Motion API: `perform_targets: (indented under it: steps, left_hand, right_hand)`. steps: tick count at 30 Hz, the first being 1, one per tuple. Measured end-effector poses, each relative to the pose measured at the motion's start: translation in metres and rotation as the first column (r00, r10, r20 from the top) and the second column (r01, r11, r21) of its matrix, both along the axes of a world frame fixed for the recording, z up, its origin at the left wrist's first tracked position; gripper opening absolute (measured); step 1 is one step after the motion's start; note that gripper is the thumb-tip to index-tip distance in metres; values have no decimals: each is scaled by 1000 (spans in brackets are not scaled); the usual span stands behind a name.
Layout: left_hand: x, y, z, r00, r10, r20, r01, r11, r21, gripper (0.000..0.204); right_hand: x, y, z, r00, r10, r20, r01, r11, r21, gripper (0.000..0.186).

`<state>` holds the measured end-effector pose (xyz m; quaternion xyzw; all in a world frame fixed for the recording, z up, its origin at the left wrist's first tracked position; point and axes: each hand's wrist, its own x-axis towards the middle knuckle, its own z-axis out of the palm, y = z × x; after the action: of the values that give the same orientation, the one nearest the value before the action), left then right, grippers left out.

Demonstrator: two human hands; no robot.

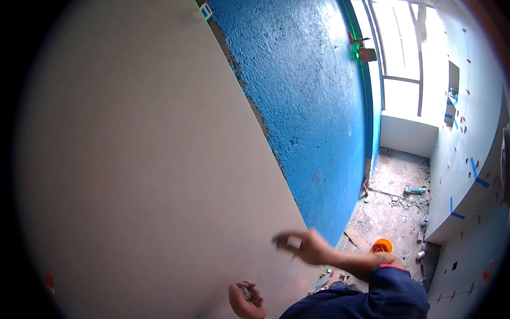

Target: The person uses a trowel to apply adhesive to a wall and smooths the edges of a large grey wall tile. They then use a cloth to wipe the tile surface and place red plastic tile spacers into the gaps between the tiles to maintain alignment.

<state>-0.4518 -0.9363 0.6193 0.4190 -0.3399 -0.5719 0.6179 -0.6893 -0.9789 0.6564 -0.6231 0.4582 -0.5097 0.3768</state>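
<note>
A large pale panel (159, 159) fills the left of the head view, with its edge running along a rough blue wall (297, 106). My left hand (246, 300) is low in front of the panel, its fingers curled round a small grey-white piece (245, 292) whose kind I cannot make out. Above it and to the right, my right hand (305, 246) is raised before the panel near its edge. Thumb and fingertips come together in a pinch; whatever is between them is too small and blurred to name. A small white piece (206, 10) sits at the panel's upper edge.
A laser level (366, 54) casts a green line beside the window. On the dusty floor stand an orange bucket (389, 245) and, farther off, a teal power tool (414, 190). The right wall bears red clips and blue tape (481, 182). A board (357, 240) lies near the bucket.
</note>
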Motion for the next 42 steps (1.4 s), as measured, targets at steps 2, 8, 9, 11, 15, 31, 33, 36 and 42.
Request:
perform_targets:
  steps: [2, 8, 9, 11, 15, 31, 33, 36, 42]
  left_hand:
    - [1, 2, 0, 1000, 17, 2, -17, 1000, 19, 33]
    - [-5, 10, 0, 990, -141, 19, 140, 990, 27, 32]
    - [-6, 11, 0, 989, -146, 25, 146, 989, 20, 32]
    - [-7, 13, -2, 988, -152, 37, 152, 988, 4, 31]
    - [-6, 19, -5, 991, -124, 43, 122, 992, 27, 30]
    - [-5, 28, -19, 993, -2, 114, -9, 995, 103, 34]
    - [-1, 24, -23, 993, -10, 117, -3, 994, 110, 34]
    - [-8, 29, -6, 994, -82, 71, 69, 984, 164, 33]
    - [-4, 17, -18, 973, -210, -97, 227, 950, 215, 35]
  right_hand:
    - [-25, -31, 18, 951, -237, 200, 295, 891, -344, 15]
    - [-71, -95, 97, 746, -511, 428, 664, 623, -414, 9]
    - [-72, -99, 104, 731, -523, 437, 679, 618, -397, 9]
    - [-75, -114, 105, 742, -576, 344, 662, 550, -508, 9]
    - [-75, -130, 77, 710, -690, 143, 612, 502, -611, 11]
    - [-46, -118, 55, 757, -638, 141, 589, 572, -571, 10]
    - [-44, -116, 54, 753, -647, 117, 579, 568, -585, 11]
    - [-46, -113, 59, 740, -666, 98, 576, 551, -604, 12]
    - [-51, -105, 57, 716, -688, 119, 576, 486, -657, 23]
